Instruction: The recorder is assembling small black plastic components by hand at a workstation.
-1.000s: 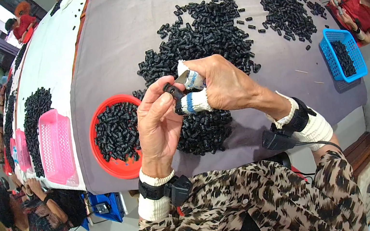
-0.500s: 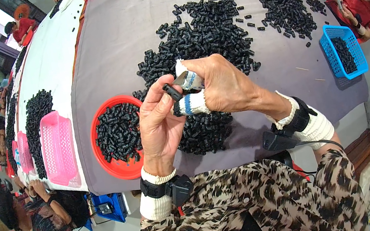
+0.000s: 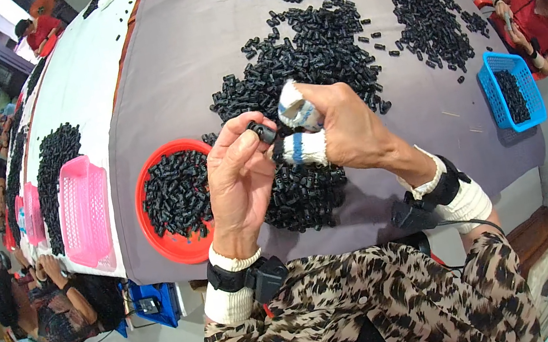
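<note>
My left hand is closed in a pinch, with one small black plastic part between thumb and fingertips. Just right of it is my right hand, its fingers curled and its thumb and forefinger wrapped in white cloth with blue marks. The small knife in this hand, whose grey blade showed half a second ago, is mostly hidden now. Behind and below both hands spreads a heap of the same black parts on the grey cloth. A round red tray with many more parts stands left of my left hand.
A blue basket holding black parts stands at the right, near a person in red. Pink baskets and another pile lie on the white cloth at left, with a seated person below them. Straps with dark boxes circle my wrists.
My right hand has drawn back a little to the right, away from the part. The black part has turned in my left fingers, and the blade no longer shows clearly.
</note>
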Motion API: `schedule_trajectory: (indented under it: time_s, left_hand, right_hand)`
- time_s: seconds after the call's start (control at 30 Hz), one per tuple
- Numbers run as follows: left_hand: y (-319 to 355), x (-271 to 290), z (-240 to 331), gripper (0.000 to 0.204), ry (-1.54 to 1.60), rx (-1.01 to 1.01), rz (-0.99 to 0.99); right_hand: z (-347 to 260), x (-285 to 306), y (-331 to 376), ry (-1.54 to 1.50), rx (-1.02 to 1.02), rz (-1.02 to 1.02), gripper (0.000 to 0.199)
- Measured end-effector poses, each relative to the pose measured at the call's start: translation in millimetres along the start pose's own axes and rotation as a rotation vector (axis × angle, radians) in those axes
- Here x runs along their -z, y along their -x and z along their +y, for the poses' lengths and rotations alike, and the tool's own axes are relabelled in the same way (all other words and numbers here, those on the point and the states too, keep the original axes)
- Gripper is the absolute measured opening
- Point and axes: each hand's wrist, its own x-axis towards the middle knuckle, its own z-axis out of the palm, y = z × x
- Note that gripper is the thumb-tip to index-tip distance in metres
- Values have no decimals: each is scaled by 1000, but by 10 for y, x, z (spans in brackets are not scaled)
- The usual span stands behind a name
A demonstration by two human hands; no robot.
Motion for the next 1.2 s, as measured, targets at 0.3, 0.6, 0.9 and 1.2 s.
schedule_trajectory:
  time_s: [0.3, 0.6, 0.9, 1.2]
  left_hand:
    - [-21, 45, 39, 20, -13, 19, -52]
    - [10, 60, -8, 25, -94, -14, 28]
    - [7, 10, 26, 24, -13, 3, 6]
    - [28, 55, 0, 24, 9, 41, -13]
  right_hand:
    - [5, -57, -38, 6, 108, 37, 22]
    - [26, -104, -24, 0, 67, 41, 22]
    - [-22, -65, -57, 60, 21, 16, 25]
    - [-49, 9, -141, 33, -34, -174, 35]
